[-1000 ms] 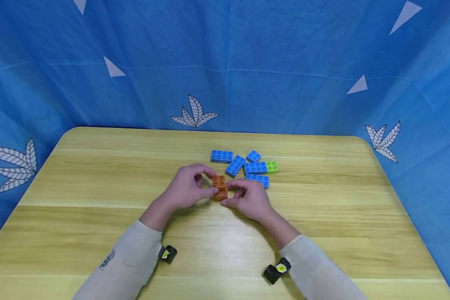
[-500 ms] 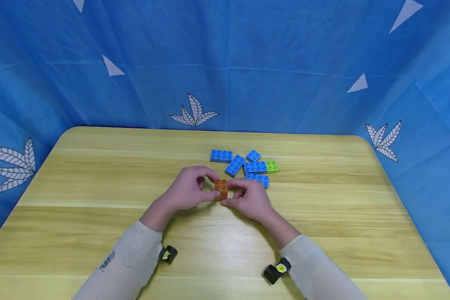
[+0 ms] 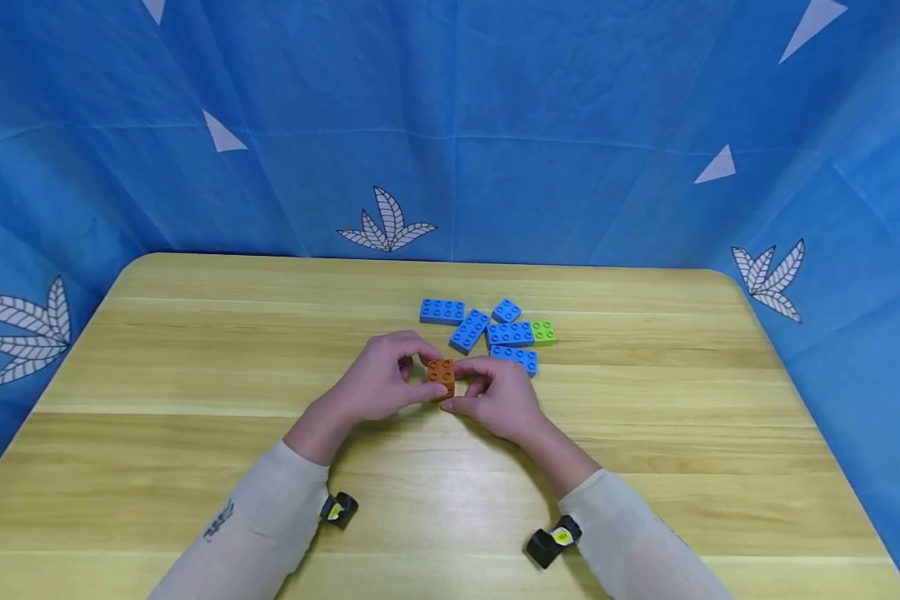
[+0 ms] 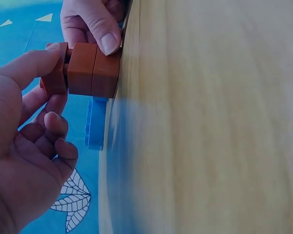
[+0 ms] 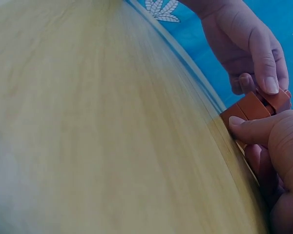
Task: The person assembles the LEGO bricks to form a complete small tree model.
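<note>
Near the middle of the table, two brown-orange toy bricks [image 4: 83, 73] stand joined as a stack. A third orange brick [image 3: 441, 371] sits at its top, slightly tilted, with a narrow gap below it in the left wrist view. My left hand [image 3: 378, 379] pinches this top brick between thumb and fingers. My right hand [image 3: 501, 398] grips the lowest brick [image 4: 106, 75], its thumb on the side of it, as the right wrist view also shows. From the head view the top brick hides most of the stack.
Behind the hands lie several blue bricks, including a long one [image 3: 442, 312], a slanted one [image 3: 469, 332] and a small square one [image 3: 506, 311]. A lime green brick [image 3: 543, 333] adjoins another blue brick [image 3: 511, 335]. A blue curtain [image 3: 450, 125] hangs behind the wooden table [image 3: 195, 333].
My left hand has brought the top brick slightly right and toward me, from offset at the back to over the stack. The right hand has stayed in place.
</note>
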`<state>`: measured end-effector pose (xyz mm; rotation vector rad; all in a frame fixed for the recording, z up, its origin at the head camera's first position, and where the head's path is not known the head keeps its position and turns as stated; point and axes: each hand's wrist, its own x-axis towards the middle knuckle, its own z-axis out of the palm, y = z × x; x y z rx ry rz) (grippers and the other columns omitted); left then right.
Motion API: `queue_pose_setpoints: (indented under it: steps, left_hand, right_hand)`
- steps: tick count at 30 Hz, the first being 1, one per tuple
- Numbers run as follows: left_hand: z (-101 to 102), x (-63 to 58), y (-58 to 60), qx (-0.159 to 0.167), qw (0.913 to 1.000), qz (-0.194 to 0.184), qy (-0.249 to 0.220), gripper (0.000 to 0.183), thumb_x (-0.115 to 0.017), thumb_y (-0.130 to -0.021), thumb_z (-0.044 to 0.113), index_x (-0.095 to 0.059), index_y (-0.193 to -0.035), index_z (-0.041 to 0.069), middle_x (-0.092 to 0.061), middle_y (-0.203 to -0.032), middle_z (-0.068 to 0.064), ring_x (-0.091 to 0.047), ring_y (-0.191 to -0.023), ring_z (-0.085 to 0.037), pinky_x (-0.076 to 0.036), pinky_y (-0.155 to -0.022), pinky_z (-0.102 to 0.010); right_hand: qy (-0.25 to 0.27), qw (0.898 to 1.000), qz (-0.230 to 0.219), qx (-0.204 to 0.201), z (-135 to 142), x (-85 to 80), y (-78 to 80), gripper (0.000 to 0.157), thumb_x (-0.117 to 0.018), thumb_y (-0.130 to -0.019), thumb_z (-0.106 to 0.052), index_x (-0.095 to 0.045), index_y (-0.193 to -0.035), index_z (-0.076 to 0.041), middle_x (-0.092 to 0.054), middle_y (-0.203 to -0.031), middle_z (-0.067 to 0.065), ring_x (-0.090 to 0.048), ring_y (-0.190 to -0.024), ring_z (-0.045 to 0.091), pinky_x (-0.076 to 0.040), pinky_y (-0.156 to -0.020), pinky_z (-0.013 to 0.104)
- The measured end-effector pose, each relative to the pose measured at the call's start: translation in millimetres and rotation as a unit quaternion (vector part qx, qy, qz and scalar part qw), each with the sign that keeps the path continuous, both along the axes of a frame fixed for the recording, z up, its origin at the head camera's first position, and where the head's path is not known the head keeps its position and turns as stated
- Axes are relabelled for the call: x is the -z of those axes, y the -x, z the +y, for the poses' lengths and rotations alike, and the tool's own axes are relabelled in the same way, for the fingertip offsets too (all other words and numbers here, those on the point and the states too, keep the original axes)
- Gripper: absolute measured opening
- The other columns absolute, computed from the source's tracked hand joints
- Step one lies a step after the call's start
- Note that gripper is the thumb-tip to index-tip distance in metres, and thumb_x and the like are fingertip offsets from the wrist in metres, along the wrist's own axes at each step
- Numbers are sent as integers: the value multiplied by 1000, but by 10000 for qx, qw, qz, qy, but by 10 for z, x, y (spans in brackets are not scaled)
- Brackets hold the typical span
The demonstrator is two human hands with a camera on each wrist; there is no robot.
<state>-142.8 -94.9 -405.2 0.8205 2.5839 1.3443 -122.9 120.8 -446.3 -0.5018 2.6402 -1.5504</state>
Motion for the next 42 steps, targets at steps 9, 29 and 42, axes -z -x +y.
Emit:
queue_pose_setpoints:
  steps: [9, 29, 42]
  left_hand:
    - [40, -44, 13, -7, 9996, 39, 288, 27, -88, -78, 18, -75, -101, 12, -61, -89, 5, -51, -70, -17, -45, -61, -32]
    - [76, -46, -13, -178, 9975, 107, 671, 27, -88, -78, 19, -76, -102, 13, -61, -90, 7, -54, -73, -18, -47, -64, -32]
    - [101, 26, -4, -473, 9982, -266, 252, 33, -90, -76, 22, -75, -104, 13, -61, -93, 4, -50, -66, -18, -43, -58, -31]
  right_hand:
    - [-48, 10000, -57, 35, -2, -4, -1, 38, -90, -74, -10, -76, -108, -6, -70, -84, -3, -63, -63, 10, -52, -62, 31]
    - [-49, 9999, -11, 96, -6, -12, -33, 37, -90, -74, -9, -76, -108, -6, -71, -84, -2, -62, -62, 10, -52, -59, 30]
    - [585, 9968, -85, 534, 193, -128, -177, 35, -87, -77, -6, -75, -110, -6, -73, -93, 5, -62, -62, 16, -50, -52, 27]
